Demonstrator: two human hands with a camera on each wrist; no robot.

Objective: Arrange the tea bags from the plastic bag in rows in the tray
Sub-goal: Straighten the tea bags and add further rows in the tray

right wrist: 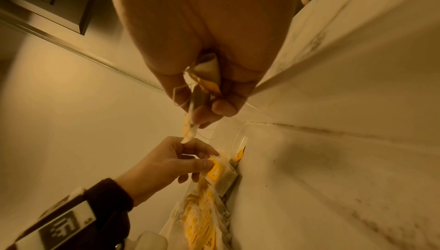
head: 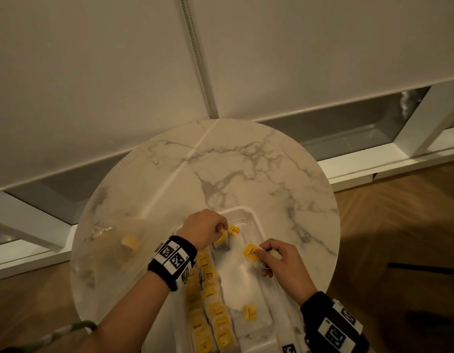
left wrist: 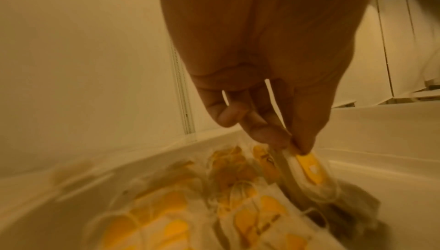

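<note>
A white tray point(head: 256, 220) lies on the round marble table point(head: 233, 169). Two rows of tea bags point(head: 208, 309) with yellow tags fill its left side. At the far end of the rows my left hand point(head: 220, 231) pinches a tea bag point(left wrist: 309, 171) by its top edge between thumb and fingers, standing it nearly upright. My right hand point(head: 262, 252) hovers over the tray's right side and grips a small bunch of tea bags point(right wrist: 202, 92); one yellow tag point(head: 251, 252) sticks out. A clear plastic bag point(head: 111, 250) with a yellow tag inside lies left of the tray.
A single tea bag point(head: 250, 312) lies loose in the tray's near middle, and another yellow tag point(head: 233, 230) sits by my left fingers. Beyond the table rises a white wall with a low ledge point(head: 348, 164). Wooden floor point(head: 399, 225) surrounds the table.
</note>
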